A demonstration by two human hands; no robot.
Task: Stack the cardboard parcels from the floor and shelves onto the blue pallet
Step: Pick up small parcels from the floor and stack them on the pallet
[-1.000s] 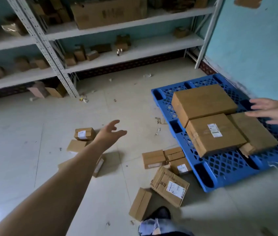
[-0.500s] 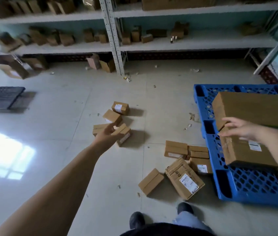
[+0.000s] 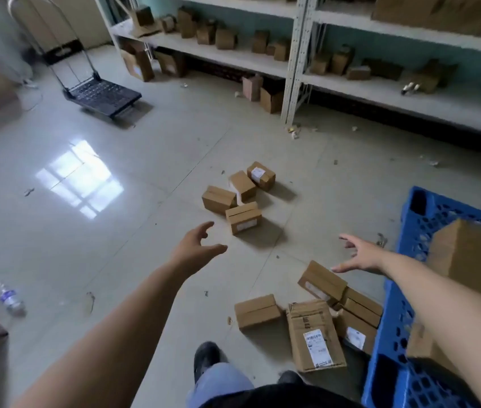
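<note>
Four small cardboard parcels [image 3: 240, 197] lie clustered on the tiled floor [image 3: 145, 160], just ahead of the left hand [image 3: 196, 248]. That hand is held out above the floor, fingers spread and loosely bent, gripping nothing. The right hand [image 3: 361, 257] is likewise extended, fingers splayed and empty, above the bare floor beside the blue pallet [image 3: 410, 231]. A second group of parcels [image 3: 321, 313] lies against the pallet's near edge, one long box [image 3: 314, 334] showing a white label. A large carton [image 3: 474, 254] sits on the pallet at the frame's right. Metal shelving [image 3: 295, 54] along the far wall carries further small boxes. A black platform trolley [image 3: 101, 95] stands at the far left. A plastic bottle [image 3: 9, 298] lies on the floor, well apart from the parcels. Paper scraps are scattered about.
</note>
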